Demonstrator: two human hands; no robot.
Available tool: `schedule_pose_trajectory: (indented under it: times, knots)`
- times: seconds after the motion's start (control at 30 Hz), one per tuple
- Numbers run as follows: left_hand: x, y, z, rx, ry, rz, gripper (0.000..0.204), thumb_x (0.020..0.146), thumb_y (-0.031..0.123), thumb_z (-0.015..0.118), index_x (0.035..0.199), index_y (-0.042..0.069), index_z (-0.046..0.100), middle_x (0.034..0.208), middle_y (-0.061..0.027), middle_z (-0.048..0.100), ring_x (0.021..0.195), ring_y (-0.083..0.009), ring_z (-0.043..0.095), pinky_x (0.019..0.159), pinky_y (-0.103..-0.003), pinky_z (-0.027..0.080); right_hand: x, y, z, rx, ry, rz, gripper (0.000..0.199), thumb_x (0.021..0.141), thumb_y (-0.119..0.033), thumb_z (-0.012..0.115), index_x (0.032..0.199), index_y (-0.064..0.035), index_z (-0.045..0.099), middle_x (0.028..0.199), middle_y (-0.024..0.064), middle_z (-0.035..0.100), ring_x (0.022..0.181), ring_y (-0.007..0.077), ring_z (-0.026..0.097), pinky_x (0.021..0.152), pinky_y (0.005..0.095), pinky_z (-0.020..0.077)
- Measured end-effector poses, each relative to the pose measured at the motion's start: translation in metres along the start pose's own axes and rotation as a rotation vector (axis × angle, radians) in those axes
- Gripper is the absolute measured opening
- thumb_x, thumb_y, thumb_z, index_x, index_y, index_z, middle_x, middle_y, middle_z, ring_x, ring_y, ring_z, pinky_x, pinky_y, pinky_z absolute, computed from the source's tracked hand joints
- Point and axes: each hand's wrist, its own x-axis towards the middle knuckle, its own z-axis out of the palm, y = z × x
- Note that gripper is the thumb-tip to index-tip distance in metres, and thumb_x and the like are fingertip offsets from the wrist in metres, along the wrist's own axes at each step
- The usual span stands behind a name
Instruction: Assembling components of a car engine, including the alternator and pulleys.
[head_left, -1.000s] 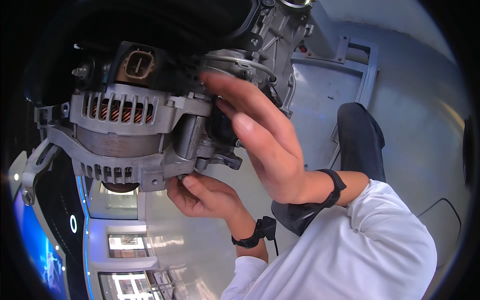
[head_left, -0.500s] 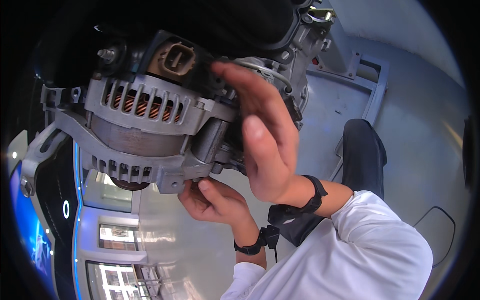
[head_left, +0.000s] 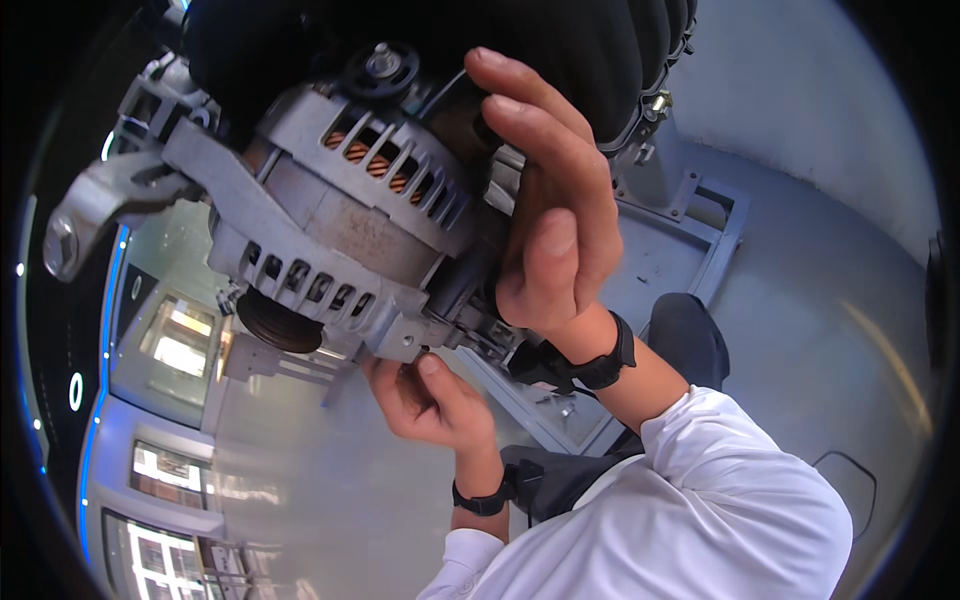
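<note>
A grey metal alternator (head_left: 360,235), with copper windings showing through its slots, is mounted on an engine in front of me. Under its lower mounting lug (head_left: 407,338), my left hand (head_left: 435,405) is closed, with thumb and fingertips pinched together at a small dark tip. What they grip is mostly hidden. Beside the alternator's right side my right hand (head_left: 565,190) is raised with fingers stretched out and thumb apart. Its palm faces the housing; whether it touches is hidden. A dark pulley (head_left: 278,322) shows at the lower left of the alternator.
A grey metal bracket (head_left: 110,205) juts out at the left. Black engine covering (head_left: 560,50) fills the top. At the right, a grey stand frame (head_left: 705,235) rests on the floor, and my dark-clad knee (head_left: 688,340) is close by. A thin black cable (head_left: 870,490) lies far right.
The view has shifted and tilted, so the alternator appears turned and more of the stand shows. My left hand stays at the lug; my right hand stays raised, now covering the brown connector.
</note>
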Motion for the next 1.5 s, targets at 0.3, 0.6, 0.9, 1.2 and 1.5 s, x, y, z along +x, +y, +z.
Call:
schedule_pose_trajectory:
  times: [0.3, 0.6, 0.9, 1.2, 1.5]
  knots:
    - [0.002, 0.001, -0.004, -0.029, -0.009, 0.006, 0.030, 0.094, 0.013, 0.058, 0.111, -0.010, 0.052, 0.097, -0.0145, 0.058, 0.083, -0.0164, 0.053, 0.070, -0.026, 0.041, -0.018, -0.014, 0.004, 0.174, 0.088, 0.282, 0.055, 0.102, -0.036, 0.032, 0.128, 0.0091, 0.048, 0.138, 0.0293, 0.046, 0.131, 0.0328, 0.046, 0.111, 0.0421, 0.0327]
    - [0.005, -0.002, -0.006, -0.031, -0.008, 0.070, 0.034, 0.092, 0.010, 0.065, 0.108, -0.018, 0.055, 0.102, -0.0173, 0.059, 0.087, -0.0225, 0.061, 0.078, -0.031, 0.049, -0.023, 0.000, 0.005, 0.245, 0.156, 0.237, 0.054, 0.098, -0.034, 0.038, 0.115, 0.0132, 0.058, 0.128, 0.0307, 0.055, 0.117, 0.0328, 0.057, 0.101, 0.0384, 0.0419]
    - [0.006, -0.008, -0.020, -0.120, -0.088, -0.123, 0.038, 0.086, 0.008, 0.073, 0.108, -0.019, 0.056, 0.096, -0.0193, 0.063, 0.087, -0.0224, 0.063, 0.078, -0.032, 0.052, -0.026, 0.016, -0.002, 0.130, 0.189, 0.068, 0.056, 0.094, -0.035, 0.042, 0.107, 0.0147, 0.063, 0.122, 0.0319, 0.059, 0.109, 0.0336, 0.063, 0.095, 0.0365, 0.0472]
    - [0.036, 0.003, -0.033, 0.264, -0.298, 0.250, 0.022, 0.066, 0.003, 0.083, 0.084, -0.005, 0.071, 0.085, -0.0143, 0.065, 0.070, -0.0212, 0.062, 0.059, -0.027, 0.048, -0.033, 0.004, 0.000, 0.161, 0.250, 0.299, 0.055, 0.093, -0.036, 0.044, 0.109, 0.0139, 0.063, 0.124, 0.0315, 0.058, 0.113, 0.0340, 0.060, 0.099, 0.0378, 0.0443]
    - [0.055, 0.022, -0.034, 0.102, -0.478, -0.152, 0.023, 0.074, 0.004, 0.083, 0.087, -0.006, 0.067, 0.080, -0.0143, 0.069, 0.070, -0.0218, 0.068, 0.064, -0.030, 0.055, -0.028, -0.001, 0.010, 0.260, 0.328, 0.357, 0.055, 0.092, -0.036, 0.043, 0.110, 0.0134, 0.062, 0.124, 0.0319, 0.058, 0.114, 0.0347, 0.060, 0.099, 0.0386, 0.0441]
